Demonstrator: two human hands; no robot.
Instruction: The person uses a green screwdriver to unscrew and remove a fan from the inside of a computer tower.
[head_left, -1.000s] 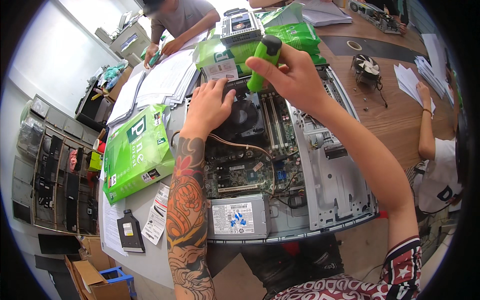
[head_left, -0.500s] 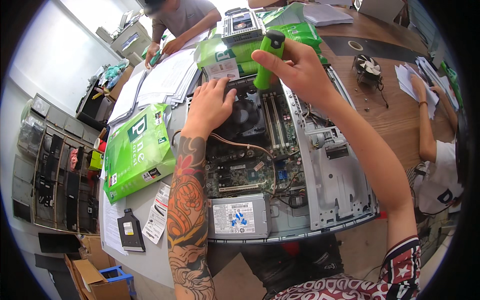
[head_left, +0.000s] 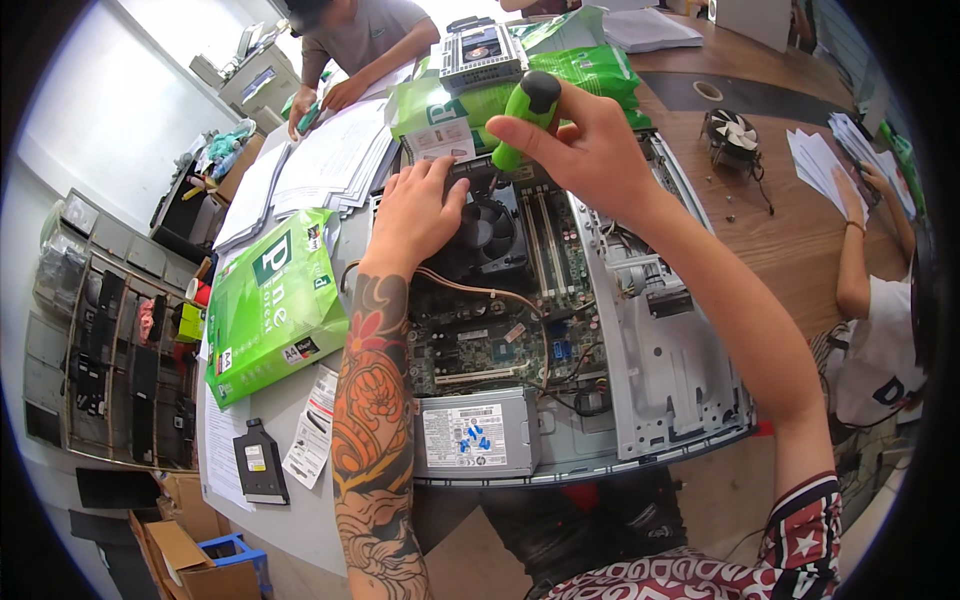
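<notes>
A green screwdriver with a black cap (head_left: 527,112) is held in my right hand (head_left: 590,145), its handle leaning and its thin shaft pointing down at the far edge of the black cooling fan (head_left: 488,232). Where the tip meets the fan mount is too small to tell. My left hand (head_left: 418,212) lies on the far left part of the opened computer case (head_left: 680,370), left of the fan, fingers stretched toward the rim and thumb apart. Inside the case are a green motherboard (head_left: 490,348), memory slots beside the fan, and a silver power supply (head_left: 475,437) at the near left.
Green paper packs (head_left: 275,300) lie left of and beyond the case, a metal drive unit (head_left: 483,52) on the far ones. A loose fan (head_left: 735,135) and small screws sit at right. A black drive part (head_left: 262,462) lies near left. Two people handle things nearby.
My right hand has shifted slightly left with the screwdriver, which now leans more, and its shaft shows beside the fan. My left hand stays nearly in place.
</notes>
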